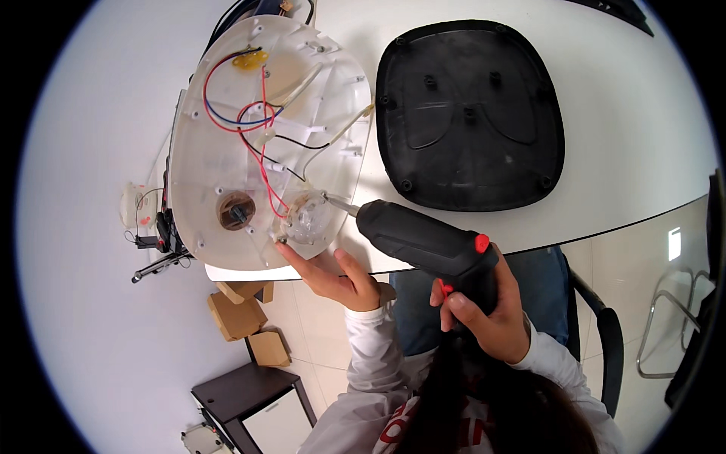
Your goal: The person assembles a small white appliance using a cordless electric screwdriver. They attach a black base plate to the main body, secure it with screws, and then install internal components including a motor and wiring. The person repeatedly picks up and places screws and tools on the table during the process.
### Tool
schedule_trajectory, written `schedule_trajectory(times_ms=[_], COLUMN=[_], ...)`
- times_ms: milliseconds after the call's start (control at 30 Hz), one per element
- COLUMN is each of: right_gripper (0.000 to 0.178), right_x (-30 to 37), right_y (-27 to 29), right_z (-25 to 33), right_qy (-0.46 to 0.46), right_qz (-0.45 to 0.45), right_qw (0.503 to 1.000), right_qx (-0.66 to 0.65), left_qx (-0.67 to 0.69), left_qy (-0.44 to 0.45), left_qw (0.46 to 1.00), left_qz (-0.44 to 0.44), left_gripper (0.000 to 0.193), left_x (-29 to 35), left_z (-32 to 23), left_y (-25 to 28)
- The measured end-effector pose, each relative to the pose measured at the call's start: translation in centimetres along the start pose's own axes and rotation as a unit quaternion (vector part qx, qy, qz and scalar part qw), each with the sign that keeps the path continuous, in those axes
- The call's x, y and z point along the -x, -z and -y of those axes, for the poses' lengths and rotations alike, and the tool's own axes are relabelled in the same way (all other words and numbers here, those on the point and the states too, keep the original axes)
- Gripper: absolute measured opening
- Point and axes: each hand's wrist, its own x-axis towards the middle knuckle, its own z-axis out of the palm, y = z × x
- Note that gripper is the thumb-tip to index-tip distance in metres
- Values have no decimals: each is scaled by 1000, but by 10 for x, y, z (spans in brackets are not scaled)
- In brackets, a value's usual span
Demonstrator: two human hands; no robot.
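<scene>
My right hand point(488, 310) grips a black cordless screwdriver point(420, 238) with red buttons. Its bit points left and meets the edge of a clear round lamp cover point(308, 218), at a screw spot. That cover sits in a large white translucent plastic housing point(197, 163), open side up, with red, black, blue and white wires across it. With fingers stretched out, my left hand point(333, 278) touches the housing's near rim just below the cover. A brown round part with a dark knob point(237, 211) is set in the housing left of the cover.
A black molded plastic shell point(469, 113) lies on the white table point(605, 113) to the right of the housing. Cardboard boxes point(236, 315) and a dark cabinet point(242, 393) stand on the floor at the lower left. A chair armrest point(609, 340) is at my right.
</scene>
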Motion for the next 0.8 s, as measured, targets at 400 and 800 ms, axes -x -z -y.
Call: schedule_trajectory(times_ms=[400, 800], right_gripper=[55, 60], right_x=[0, 1], right_y=[2, 7], right_z=[-2, 0], right_qy=[4, -22], right_qz=[-23, -12], right_qw=[999, 998], right_qx=[34, 50], left_qx=[44, 55], left_qy=[16, -8], left_qw=[999, 998], left_qz=[6, -24], left_gripper=[71, 70], left_x=[0, -2], left_z=[2, -2], left_y=[-5, -15])
